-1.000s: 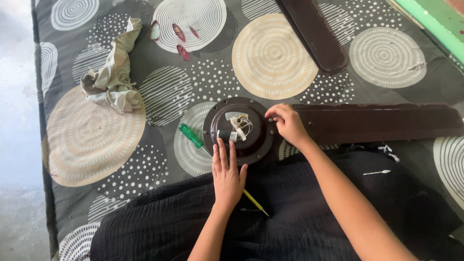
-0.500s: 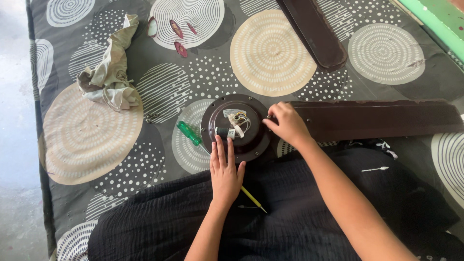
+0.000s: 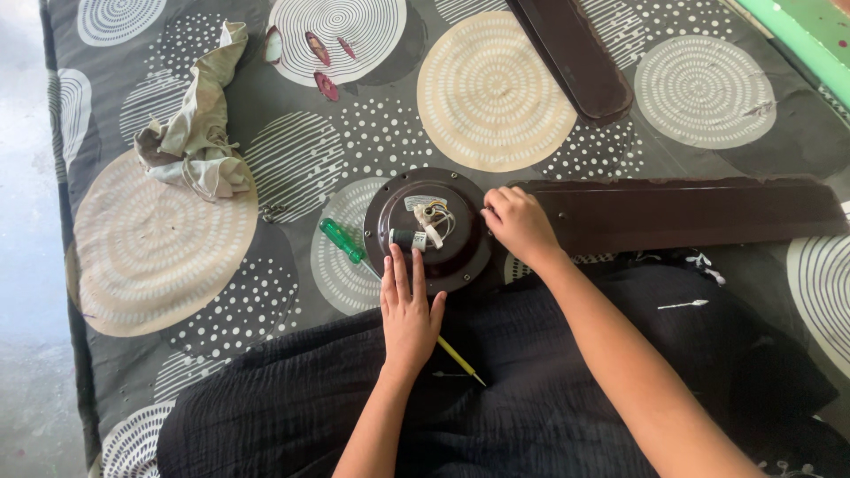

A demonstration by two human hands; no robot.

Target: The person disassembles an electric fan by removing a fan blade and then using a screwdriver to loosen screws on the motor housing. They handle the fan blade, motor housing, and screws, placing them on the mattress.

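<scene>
At frame centre, the left hand (image 3: 409, 312) lies flat and open on the round fan motor housing (image 3: 430, 230), while the right hand (image 3: 518, 225) pinches something (too small to tell) where the fan blade (image 3: 691, 212) joins. Exposed wires (image 3: 434, 217) could snag if fingers slip.

So there's a crumpled beige rag (image 3: 193, 142) near the left edge of the circle-patterned mat (image 3: 496, 97), and a few reddish scraps (image 3: 319, 66) by the top edge. A loose dark brown blade (image 3: 571, 55) lies angled toward the top right corner. A green-handled screwdriver (image 3: 343, 241) sits mid-mat, and a yellow stick tool (image 3: 460, 358) lies on black fabric (image 3: 531, 389).
</scene>
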